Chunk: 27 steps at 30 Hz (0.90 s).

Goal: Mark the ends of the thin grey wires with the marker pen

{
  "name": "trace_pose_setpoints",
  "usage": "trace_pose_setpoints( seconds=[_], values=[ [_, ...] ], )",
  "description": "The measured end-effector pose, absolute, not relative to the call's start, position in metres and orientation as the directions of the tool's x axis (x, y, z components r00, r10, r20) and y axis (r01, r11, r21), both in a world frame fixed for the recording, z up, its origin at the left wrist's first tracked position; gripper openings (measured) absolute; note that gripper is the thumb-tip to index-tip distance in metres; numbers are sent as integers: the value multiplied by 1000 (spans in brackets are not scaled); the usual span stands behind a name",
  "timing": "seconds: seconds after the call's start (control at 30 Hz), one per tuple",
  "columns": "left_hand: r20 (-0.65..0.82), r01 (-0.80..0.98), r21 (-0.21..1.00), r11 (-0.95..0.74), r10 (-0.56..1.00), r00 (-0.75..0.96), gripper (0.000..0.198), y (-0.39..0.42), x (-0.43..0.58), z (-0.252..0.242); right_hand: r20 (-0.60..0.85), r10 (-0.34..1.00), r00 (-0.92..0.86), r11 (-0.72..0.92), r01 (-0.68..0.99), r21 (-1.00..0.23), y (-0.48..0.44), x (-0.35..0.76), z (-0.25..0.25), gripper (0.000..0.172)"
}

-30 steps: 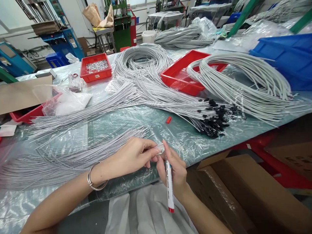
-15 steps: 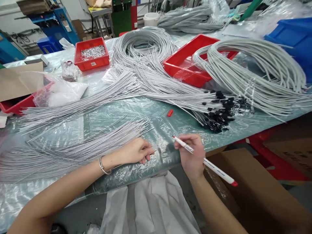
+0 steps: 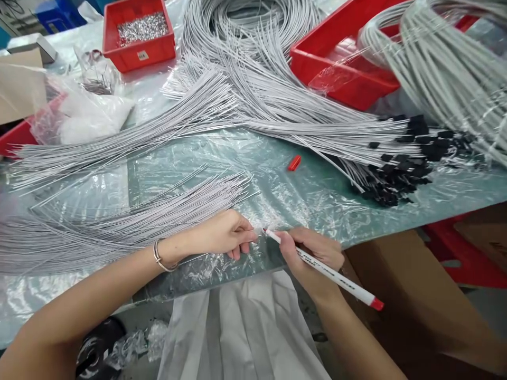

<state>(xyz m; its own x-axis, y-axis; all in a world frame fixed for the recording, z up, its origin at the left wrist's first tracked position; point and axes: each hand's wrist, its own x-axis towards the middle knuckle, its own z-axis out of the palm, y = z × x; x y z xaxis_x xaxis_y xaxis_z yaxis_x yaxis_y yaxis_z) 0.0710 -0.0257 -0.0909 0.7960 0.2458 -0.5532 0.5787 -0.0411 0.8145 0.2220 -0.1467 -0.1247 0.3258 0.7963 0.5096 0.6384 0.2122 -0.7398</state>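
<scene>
My left hand (image 3: 227, 235) is closed in a pinch on a thin grey wire, whose short tip shows just past the fingertips. Facing it, my right hand (image 3: 312, 253) grips a white marker pen (image 3: 336, 277) with a red end. The pen's bare red tip is right beside the wire end; whether they touch I cannot tell. A red pen cap (image 3: 294, 163) lies on the table beyond my hands. Left of my left hand spreads a bundle of cut grey wires (image 3: 130, 227). Farther back, another wire bundle (image 3: 317, 116) ends in black connectors (image 3: 400, 169).
Plastic film covers the green table (image 3: 170, 184). At the back stand a red bin (image 3: 138, 55) of small metal parts and a second red bin (image 3: 348, 79). A thick cable coil (image 3: 447, 63) lies at right. Cardboard boxes (image 3: 396, 285) stand below the table's edge.
My right hand has moved left, bringing the pen tip from apart to beside the wire end at my left fingertips. The view has tilted down and come closer.
</scene>
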Motion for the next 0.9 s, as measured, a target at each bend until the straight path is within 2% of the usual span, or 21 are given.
trace_pose_setpoints(
  seconds=[0.33,0.9],
  values=[
    [-565,591,805,-46,241,789,36,-26,74,-88,547,799,248,248,693,-677,-146,221,-127,18],
    [-549,582,811,-65,261,794,35,-27,71,-94,569,786,242,248,720,-648,-148,221,-132,31]
  ],
)
